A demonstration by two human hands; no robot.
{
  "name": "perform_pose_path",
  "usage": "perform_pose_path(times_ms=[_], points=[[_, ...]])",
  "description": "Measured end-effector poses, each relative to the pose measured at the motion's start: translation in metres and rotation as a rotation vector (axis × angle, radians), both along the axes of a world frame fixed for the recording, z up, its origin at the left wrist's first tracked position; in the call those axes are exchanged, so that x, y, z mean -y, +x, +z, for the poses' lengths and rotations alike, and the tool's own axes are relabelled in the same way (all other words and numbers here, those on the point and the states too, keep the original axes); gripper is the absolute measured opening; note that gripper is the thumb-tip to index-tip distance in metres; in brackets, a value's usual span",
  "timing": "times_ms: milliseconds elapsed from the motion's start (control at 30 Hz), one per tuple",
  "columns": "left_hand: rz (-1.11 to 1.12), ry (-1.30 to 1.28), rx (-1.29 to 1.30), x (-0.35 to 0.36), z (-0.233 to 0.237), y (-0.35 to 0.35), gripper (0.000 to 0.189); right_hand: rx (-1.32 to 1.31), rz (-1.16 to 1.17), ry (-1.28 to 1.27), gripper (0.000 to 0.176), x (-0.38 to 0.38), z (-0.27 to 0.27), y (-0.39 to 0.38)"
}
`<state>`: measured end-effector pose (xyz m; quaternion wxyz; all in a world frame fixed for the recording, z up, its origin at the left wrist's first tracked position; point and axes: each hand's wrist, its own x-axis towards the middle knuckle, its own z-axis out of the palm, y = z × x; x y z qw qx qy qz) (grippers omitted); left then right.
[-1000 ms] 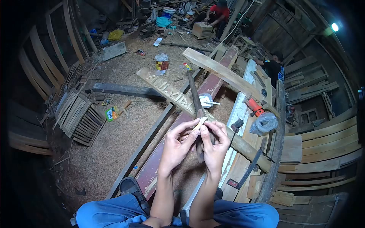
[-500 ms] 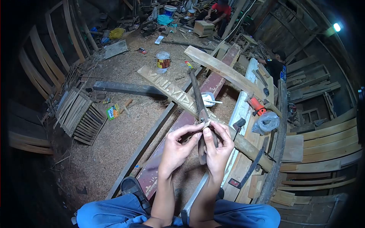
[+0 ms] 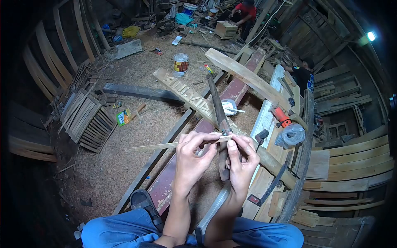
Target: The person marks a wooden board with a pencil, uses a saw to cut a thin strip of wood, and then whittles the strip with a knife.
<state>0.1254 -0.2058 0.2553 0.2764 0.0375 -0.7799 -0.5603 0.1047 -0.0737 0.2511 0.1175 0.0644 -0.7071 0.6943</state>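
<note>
Above a sawdust floor (image 3: 136,136), you sit over a long red-brown beam (image 3: 237,91), with a carved plank (image 3: 186,93) lying across it. Your left hand (image 3: 192,161) and right hand (image 3: 244,165) meet in front of you, fingertips closed on a thin wooden strip (image 3: 165,145), held level and reaching out to your left. A dark file (image 3: 217,103) points away from you, its handle between your hands; which hand grips it cannot be told. A paint tin (image 3: 180,64) stands well beyond.

Bare sawdust floor (image 3: 118,182) leftward; carved board (image 3: 182,91) and stacked planks (image 3: 261,124) close ahead and right.
</note>
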Motion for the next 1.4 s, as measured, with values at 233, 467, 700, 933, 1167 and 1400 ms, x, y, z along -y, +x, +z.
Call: perform_pose_path(times_ms=[233,467,700,933,1167,1400], points=[[-0.003,-0.088,-0.065,0.0,-0.004,-0.001,0.022,0.025,-0.007,-0.021,0.02,-0.003,0.001,-0.001],[-0.042,-0.128,-0.057,0.003,-0.005,-0.001,0.024,0.026,0.017,-0.001,0.019,-0.005,-0.004,-0.002],[-0.24,0.104,0.033,0.006,-0.01,-0.001,0.018,0.118,0.052,-0.198,0.019,-0.001,-0.006,-0.002],[-0.39,0.304,0.145,0.008,-0.011,-0.001,0.019,0.122,0.081,-0.18,0.019,0.003,-0.004,0.0],[-0.351,0.356,0.171,0.004,-0.004,0.001,0.019,0.165,0.096,-0.222,0.029,0.008,-0.001,0.002],[-0.365,0.288,0.289,0.008,-0.001,0.003,0.023,0.164,0.106,-0.228,0.022,0.011,-0.012,-0.002]])
